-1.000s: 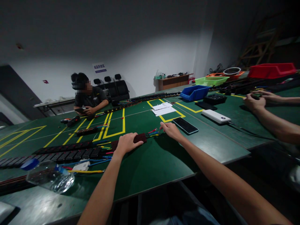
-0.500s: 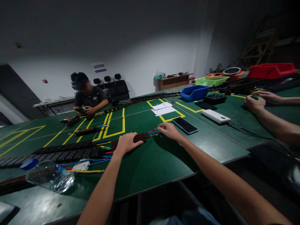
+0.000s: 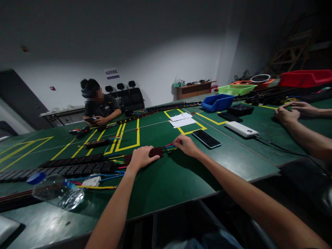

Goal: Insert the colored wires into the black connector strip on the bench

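Dark reddish-brown strip with coloured wires, lying on the green tabletop.
The strip (image 3: 156, 152) is elongated, appears flat, and runs crosswise in the head view, its right end set slightly farther off than its left; both ends are visible, the middle is covered. A loose bunch of thin wires (image 3: 169, 148), red, blue, green and yellow, extends from the right end, low over the tabletop (image 3: 160, 186), red uppermost in view. Wire tips are partly hidden; their terminations cannot be verified.
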Demonstrator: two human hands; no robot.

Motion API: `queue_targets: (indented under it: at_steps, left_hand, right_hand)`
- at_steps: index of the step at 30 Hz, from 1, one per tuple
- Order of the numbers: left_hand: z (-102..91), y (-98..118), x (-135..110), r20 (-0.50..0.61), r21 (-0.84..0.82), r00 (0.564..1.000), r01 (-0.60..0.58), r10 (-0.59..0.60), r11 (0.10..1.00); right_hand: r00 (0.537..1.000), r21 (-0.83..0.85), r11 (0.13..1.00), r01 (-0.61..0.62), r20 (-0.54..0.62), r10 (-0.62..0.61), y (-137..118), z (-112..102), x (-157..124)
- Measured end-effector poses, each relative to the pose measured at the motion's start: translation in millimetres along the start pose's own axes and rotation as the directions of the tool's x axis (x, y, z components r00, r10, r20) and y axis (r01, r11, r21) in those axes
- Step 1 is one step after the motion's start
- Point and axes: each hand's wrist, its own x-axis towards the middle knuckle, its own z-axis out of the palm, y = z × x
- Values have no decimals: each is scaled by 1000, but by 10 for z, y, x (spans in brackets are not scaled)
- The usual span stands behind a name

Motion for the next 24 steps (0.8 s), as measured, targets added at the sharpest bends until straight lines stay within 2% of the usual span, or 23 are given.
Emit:
queue_targets:
  at_steps: [4, 10, 13, 18, 20, 24]
  left_hand:
    - [3, 2, 6, 7, -2, 1000, 12, -12, 1000]
    - [5, 2, 14, 6, -6, 1000, 16, -16, 1000]
    - [8, 0, 12, 0, -6, 1000, 17, -17, 1000]
    - [14, -3, 8, 10, -3, 1000, 27, -27, 1000]
    - [16, -5, 9, 6, -4, 1000, 25, -25, 1000]
    - [19, -6, 10, 8, -9, 1000, 25, -25, 1000]
  right_hand:
    - [996, -108, 990, -90, 3, 91, -2, -27, -14]
    - [968, -323, 917, -235, 2, 249, -3, -86, -30]
    - [964, -261, 933, -248, 33, 265, -21, -94, -11]
    - [980, -42, 981, -188, 59, 191, -22, -94, 28]
    - [971, -66, 970, -235, 34, 238, -14, -109, 28]
    - [928, -264, 899, -350, 32, 371, -26, -148, 5]
